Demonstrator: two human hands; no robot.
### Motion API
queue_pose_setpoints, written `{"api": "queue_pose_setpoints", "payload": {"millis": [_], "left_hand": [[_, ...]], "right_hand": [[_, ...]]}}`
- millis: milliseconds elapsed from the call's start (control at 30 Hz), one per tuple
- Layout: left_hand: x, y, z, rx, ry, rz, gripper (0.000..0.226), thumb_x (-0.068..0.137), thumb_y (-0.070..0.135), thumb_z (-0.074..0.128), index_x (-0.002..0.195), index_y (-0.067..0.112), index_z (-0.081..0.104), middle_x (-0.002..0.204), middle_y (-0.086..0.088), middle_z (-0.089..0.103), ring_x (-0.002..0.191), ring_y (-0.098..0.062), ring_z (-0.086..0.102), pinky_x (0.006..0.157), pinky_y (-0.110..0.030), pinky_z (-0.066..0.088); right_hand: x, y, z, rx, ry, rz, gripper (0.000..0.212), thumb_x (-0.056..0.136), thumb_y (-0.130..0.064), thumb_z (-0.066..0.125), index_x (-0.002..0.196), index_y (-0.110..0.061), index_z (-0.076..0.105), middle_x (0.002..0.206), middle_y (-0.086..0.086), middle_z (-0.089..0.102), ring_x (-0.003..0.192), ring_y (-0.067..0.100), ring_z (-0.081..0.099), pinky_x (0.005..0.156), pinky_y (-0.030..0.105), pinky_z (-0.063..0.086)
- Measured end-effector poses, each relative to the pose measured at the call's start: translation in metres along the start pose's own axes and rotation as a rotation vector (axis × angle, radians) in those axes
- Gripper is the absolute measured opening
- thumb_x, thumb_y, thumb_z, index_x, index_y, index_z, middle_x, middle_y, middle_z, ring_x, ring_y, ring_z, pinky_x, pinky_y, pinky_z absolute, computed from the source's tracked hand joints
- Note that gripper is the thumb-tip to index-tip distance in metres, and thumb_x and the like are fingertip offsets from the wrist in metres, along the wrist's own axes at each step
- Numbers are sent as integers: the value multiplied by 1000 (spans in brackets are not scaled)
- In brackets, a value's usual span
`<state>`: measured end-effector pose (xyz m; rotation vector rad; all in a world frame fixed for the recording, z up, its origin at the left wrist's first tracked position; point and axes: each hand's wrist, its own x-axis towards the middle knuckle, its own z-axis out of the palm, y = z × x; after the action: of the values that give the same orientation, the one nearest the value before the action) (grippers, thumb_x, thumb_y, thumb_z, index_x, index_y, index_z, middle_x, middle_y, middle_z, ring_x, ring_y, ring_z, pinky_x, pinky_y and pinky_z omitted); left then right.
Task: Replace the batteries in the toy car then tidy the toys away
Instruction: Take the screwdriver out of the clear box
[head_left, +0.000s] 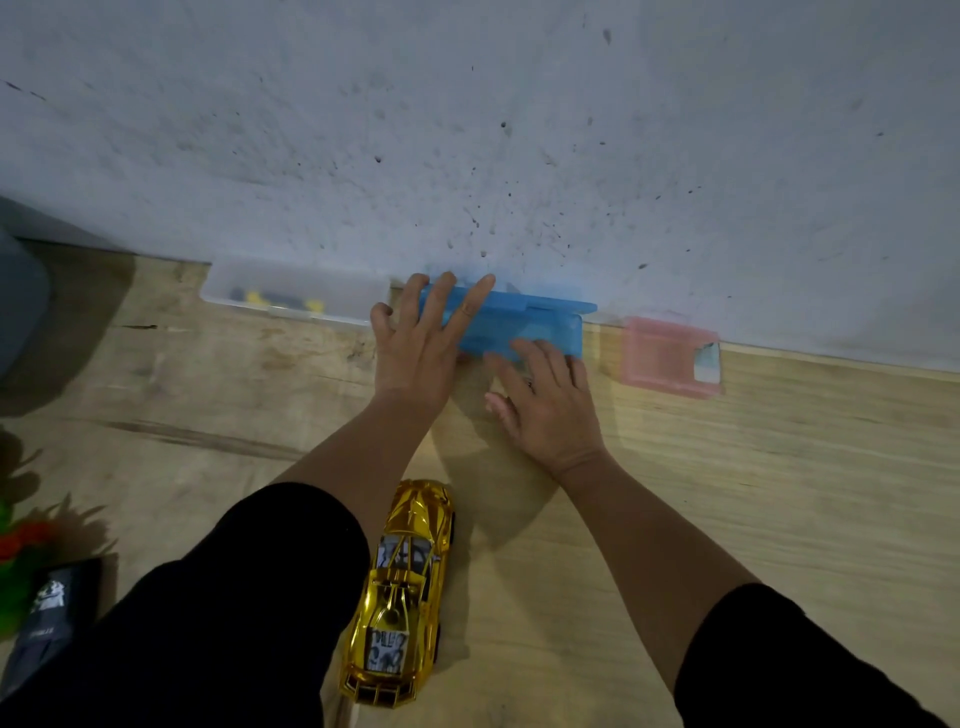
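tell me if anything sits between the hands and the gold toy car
Nothing visible does. Both hands, left and right, rest on the blue box by the wall, and the gold toy car lies nearer the person between the forearms, with only bare wooden floor between.

So the tabletop (753, 493) is pale wood with some darker smudges and streaks on the left half, and its far edge butts right up against a speckled grey wall. Three plastic boxes line that far edge: a clear box (296, 293) on the left with something yellow and dark inside, a blue box (519, 325) in the middle, and a pink box (670, 356) to the right with a bit of paper at its right side. Closer in, near the middle of the near edge, a shiny gold toy car (402, 592) sits on its wheels, nose toward the wall. The near-left corner has a dark pouch (54, 608) and some green and red stuff, too blurry to call.
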<state>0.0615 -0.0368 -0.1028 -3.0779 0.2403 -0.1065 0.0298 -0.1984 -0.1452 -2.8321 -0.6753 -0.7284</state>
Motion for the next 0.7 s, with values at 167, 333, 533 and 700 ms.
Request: {"api": "queue_pose_setpoints", "payload": {"millis": [167,333,533,700], "left_hand": [[-5,2,5,27,32,-10,89,91,21,54,142,42,-16,155,0,17,137,-29,22,95,-49,33],[-13,1,13,37,-120,41,67,102,26,31,146,37,-19,159,4,1,142,-24,12,103,-50,26],[-12,-1,13,11,-173,54,58,102,39,21,148,32,-14,159,8,-6,142,-22,8,105,-51,22],[-8,0,8,0,-220,22,61,102,40,25,148,34,-14,159,10,-7,142,-21,10,105,-49,25]], "right_hand": [[23,0,-14,-54,-68,143,53,94,-40,35,141,-15,36,146,12,38,136,28,30,110,53,21],[16,-4,-9,-37,-216,199,53,96,-40,28,136,-10,47,136,7,54,129,24,49,109,55,27],[10,-7,-4,77,-218,241,53,98,-37,26,132,-6,51,137,10,53,130,27,47,107,50,35],[15,-13,-7,145,-248,316,55,93,-38,31,133,-6,49,139,10,51,133,27,42,111,48,29]]}}
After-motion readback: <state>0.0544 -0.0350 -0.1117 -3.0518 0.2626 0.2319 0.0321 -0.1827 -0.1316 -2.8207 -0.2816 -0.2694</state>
